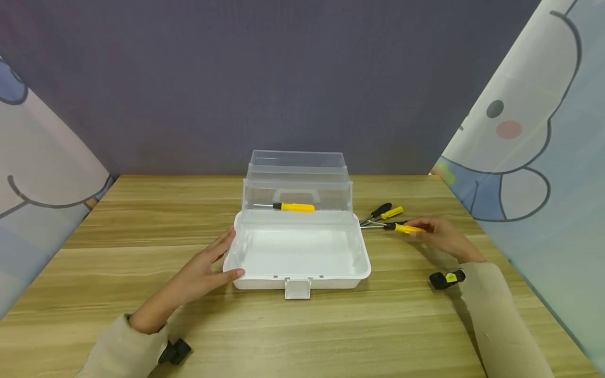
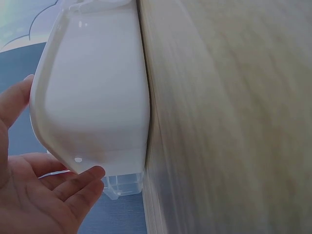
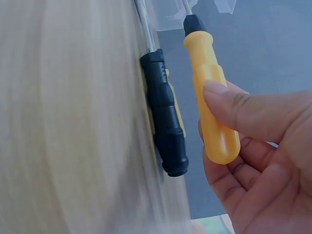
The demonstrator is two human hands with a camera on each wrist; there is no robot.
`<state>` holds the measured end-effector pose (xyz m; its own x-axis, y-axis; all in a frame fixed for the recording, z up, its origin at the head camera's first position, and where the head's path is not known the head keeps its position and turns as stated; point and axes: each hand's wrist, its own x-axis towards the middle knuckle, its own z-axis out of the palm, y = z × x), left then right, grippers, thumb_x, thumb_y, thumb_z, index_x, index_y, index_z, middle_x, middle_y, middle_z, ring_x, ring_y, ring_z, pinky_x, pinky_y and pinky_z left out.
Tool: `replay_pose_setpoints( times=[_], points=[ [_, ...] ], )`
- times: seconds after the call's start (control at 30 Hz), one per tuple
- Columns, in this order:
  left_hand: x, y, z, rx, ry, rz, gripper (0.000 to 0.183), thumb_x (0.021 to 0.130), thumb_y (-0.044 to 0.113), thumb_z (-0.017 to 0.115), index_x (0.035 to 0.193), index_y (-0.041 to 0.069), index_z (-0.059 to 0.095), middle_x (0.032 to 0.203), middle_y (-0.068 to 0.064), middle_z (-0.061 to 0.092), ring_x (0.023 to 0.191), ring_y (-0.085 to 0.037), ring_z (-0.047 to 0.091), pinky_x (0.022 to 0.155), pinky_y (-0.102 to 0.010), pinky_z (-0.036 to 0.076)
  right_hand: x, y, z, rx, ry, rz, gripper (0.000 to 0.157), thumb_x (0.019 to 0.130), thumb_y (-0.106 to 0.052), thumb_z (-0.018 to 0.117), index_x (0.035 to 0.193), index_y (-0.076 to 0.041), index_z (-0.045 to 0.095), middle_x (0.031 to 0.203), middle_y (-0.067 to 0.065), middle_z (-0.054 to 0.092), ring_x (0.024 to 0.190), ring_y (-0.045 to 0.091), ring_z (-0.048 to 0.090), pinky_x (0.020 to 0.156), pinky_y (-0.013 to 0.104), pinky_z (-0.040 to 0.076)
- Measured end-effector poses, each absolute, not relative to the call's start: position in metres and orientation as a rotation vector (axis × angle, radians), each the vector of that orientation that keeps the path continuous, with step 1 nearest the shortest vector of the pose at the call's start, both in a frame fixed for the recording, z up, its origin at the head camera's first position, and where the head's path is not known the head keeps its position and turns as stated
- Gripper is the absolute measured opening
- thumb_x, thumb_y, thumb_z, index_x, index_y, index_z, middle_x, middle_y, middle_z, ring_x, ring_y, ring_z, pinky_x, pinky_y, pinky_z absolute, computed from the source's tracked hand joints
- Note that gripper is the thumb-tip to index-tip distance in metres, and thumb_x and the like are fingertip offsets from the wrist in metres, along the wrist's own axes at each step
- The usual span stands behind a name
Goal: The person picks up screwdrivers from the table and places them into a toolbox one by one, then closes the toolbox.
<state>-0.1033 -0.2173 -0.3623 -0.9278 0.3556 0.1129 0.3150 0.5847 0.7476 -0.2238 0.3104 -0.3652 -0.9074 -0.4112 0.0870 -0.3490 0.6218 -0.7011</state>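
Note:
A white toolbox (image 1: 331, 283) stands on the table with its clear lid raised behind it. My left hand (image 1: 203, 273) rests against its left side, thumb on the front corner of the rim and fingers fairly straight along the wall (image 2: 92, 87). Off to the right, my right hand (image 1: 444, 239) pinches a screwdriver by its yellow handle (image 3: 219, 141), thumb on top. The held screwdriver's shaft points left toward the toolbox. Just below it in the right wrist view lies a black-handled screwdriver (image 3: 165, 107) on the table.
Another yellow-handled screwdriver (image 1: 298, 208) lies along the back of the toolbox by the lid (image 1: 298, 173). Right of the box, a black handle (image 1: 382, 209) and a yellow handle (image 1: 392, 212) lie close together. A grey wall (image 1: 293, 79) stands behind the wooden table (image 1: 156, 220).

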Motion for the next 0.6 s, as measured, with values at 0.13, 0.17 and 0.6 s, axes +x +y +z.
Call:
replay_pose_setpoints(
  times=[0.13, 0.17, 0.6],
  points=[
    [-0.103, -0.217, -0.363, 0.585, 2.753, 1.284, 0.088, 0.086, 0.032, 0.07, 0.148, -0.002, 0.018, 0.156, -0.016, 0.01, 0.14, -0.04, 0.013, 0.107, -0.063, 0.018, -0.222, 0.308, -0.359, -0.647, 2.78, -1.157, 0.027, 0.09, 0.001, 0.059, 0.116, 0.011, 0.06, 0.113, 0.031, 0.059, 0.084, 0.001, 0.059, 0.067, 0.023, 0.054],
    [-0.103, -0.217, -0.363, 0.587, 2.753, 1.285, 0.087, 0.086, 0.032, 0.07, 0.148, -0.002, 0.018, 0.156, -0.016, 0.01, 0.14, -0.04, 0.013, 0.107, -0.063, 0.018, -0.221, 0.308, -0.358, -0.639, 2.777, -1.16, 0.028, 0.09, 0.002, 0.059, 0.116, 0.012, 0.059, 0.114, 0.032, 0.058, 0.083, 0.002, 0.059, 0.067, 0.024, 0.054],
    [-0.102, -0.217, -0.362, 0.591, 2.74, 1.29, 0.087, 0.087, 0.032, 0.069, 0.148, -0.002, 0.018, 0.156, -0.016, 0.009, 0.139, -0.041, 0.017, 0.106, -0.062, 0.019, -0.216, 0.298, -0.349, -0.647, 2.803, -1.186, 0.028, 0.093, -0.005, 0.058, 0.118, 0.008, 0.06, 0.114, 0.027, 0.06, 0.084, -0.002, 0.057, 0.068, 0.025, 0.053]
  ],
)
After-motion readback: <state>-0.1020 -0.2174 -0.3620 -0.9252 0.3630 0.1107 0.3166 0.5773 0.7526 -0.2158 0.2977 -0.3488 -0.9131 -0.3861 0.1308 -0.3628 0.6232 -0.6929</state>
